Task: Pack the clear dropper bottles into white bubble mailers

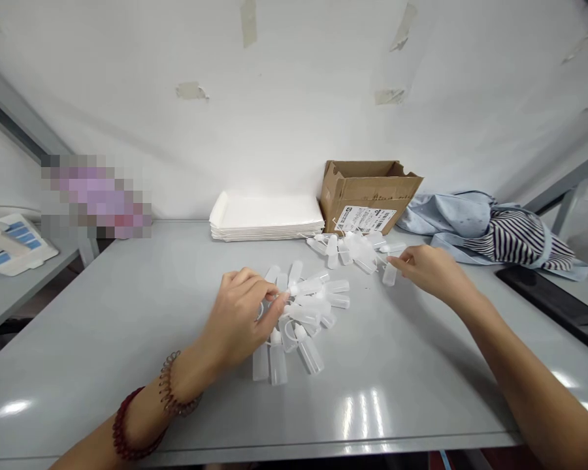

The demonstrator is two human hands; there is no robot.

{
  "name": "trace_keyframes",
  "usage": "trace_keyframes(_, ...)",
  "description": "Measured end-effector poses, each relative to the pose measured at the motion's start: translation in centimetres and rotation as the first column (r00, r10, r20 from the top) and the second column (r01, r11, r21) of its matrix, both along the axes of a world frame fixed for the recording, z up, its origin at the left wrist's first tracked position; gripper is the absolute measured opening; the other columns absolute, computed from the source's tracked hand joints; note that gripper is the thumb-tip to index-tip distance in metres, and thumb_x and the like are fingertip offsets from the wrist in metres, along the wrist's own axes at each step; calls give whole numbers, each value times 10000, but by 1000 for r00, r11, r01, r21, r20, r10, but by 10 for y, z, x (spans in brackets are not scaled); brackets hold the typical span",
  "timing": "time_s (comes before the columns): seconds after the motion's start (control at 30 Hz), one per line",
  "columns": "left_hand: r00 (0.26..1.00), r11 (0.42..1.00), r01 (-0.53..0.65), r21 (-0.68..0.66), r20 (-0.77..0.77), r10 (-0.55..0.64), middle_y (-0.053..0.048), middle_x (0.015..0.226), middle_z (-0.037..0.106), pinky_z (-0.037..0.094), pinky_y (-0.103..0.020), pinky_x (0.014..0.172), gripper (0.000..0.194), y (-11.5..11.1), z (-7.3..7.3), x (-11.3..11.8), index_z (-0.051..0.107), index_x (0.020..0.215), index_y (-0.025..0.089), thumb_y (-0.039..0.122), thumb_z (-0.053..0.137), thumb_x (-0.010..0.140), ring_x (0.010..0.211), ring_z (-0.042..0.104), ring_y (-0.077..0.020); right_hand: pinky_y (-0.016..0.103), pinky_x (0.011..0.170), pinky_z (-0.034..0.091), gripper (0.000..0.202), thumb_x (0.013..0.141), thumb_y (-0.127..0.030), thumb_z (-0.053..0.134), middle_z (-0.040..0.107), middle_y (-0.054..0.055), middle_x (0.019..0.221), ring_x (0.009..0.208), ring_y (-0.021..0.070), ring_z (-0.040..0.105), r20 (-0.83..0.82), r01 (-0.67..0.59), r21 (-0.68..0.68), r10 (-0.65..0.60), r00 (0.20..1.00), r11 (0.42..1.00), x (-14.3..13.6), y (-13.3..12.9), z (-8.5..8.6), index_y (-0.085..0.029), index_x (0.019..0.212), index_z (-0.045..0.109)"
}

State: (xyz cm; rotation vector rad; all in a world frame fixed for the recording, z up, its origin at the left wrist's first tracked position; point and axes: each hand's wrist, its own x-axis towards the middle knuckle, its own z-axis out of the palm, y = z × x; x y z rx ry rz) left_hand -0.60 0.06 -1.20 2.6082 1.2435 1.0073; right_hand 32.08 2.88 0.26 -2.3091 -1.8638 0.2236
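Observation:
Small translucent plastic squeeze bottles with tethered caps lie in two groups on the grey table. Over the nearer heap, my left hand (pixel 247 307) has its thumb and fingers pinched at the nozzle end of a squeeze bottle (pixel 310 285). Several others fan out around it, among them two bottles (pixel 277 362) (pixel 310 352) pointing toward me. My right hand (pixel 428 269) is at the right edge of the farther heap (pixel 357 247). Its thumb and forefinger close on the cap end of another squeeze bottle (pixel 389 274), whose body hangs down or rests against the table.
Behind the bottles are a stack of white envelopes (pixel 269 215) and an open cardboard box (pixel 372 196) with a label. Blue and striped cloth (pixel 470 225) lies at right, beside a black phone-like slab (pixel 558 307). The grey table (pixel 127 313) ends at a front edge.

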Motion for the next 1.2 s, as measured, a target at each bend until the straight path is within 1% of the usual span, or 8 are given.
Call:
trace_keyframes(0.13,997,996,-78,31,4,78,3,661,633,366,-348,743,223,1,0,-1,572,716,177,248,490,910,706,539,-167,283,456,333,359,795,-459,537,588,40,489,454,179,541,-31,-7,-66,5,999,998,6,2,-11,-185,571,597)
trace_keyframes(0.27,996,994,-80,79,36,78,14,632,608,362,-334,724,214,1,0,-1,576,720,182,254,499,906,686,536,-164,278,439,314,343,755,-401,573,544,16,436,421,154,499,-59,-46,-52,43,997,998,6,-2,-15,-199,479,547)
trace_keyframes(0.4,994,991,-104,81,44,100,19,633,606,363,-327,712,209,1,-1,-2,575,714,182,252,507,898,671,539,-161,268,423,294,285,687,-349,622,540,3,441,404,137,473,-74,-38,51,42,996,998,4,-4,-6,-203,457,539)
trace_keyframes(0.6,994,992,-102,80,54,97,20,623,596,373,-332,712,194,0,0,-1,573,706,183,214,513,888,663,536,-159,279,503,403,237,764,-411,584,651,36,648,576,186,595,-153,14,263,27,988,965,-15,-13,9,-188,689,603)
trace_keyframes(0.73,997,997,-17,81,77,11,7,664,618,386,-345,733,134,-4,3,1,575,759,175,159,519,880,698,527,-161,270,495,387,230,780,-422,613,552,-22,546,480,140,508,-235,3,495,130,963,869,-38,-27,13,-193,772,593)
trace_keyframes(0.9,986,992,122,23,111,-124,-13,743,616,409,-346,750,52,-10,4,4,582,916,172,168,571,865,774,519,-176,235,450,347,178,817,-365,622,388,-78,507,435,99,396,-197,-189,643,399,895,742,-65,-44,6,-201,827,552)
trace_keyframes(1.03,981,985,170,23,93,-171,-24,786,622,396,-363,759,108,-12,4,5,568,916,171,239,620,850,798,513,-188,225,445,337,121,840,-290,610,448,-56,593,455,89,396,-51,-387,675,562,826,629,-79,-52,0,-210,861,521)
trace_keyframes(1.2,974,979,200,49,95,-204,-22,788,634,400,-366,762,82,-13,3,6,561,911,177,220,606,858,782,512,-182,236,478,374,110,857,-228,590,553,-10,704,518,108,466,13,-479,692,654,757,541,-85,-56,-4,-223,927,506)
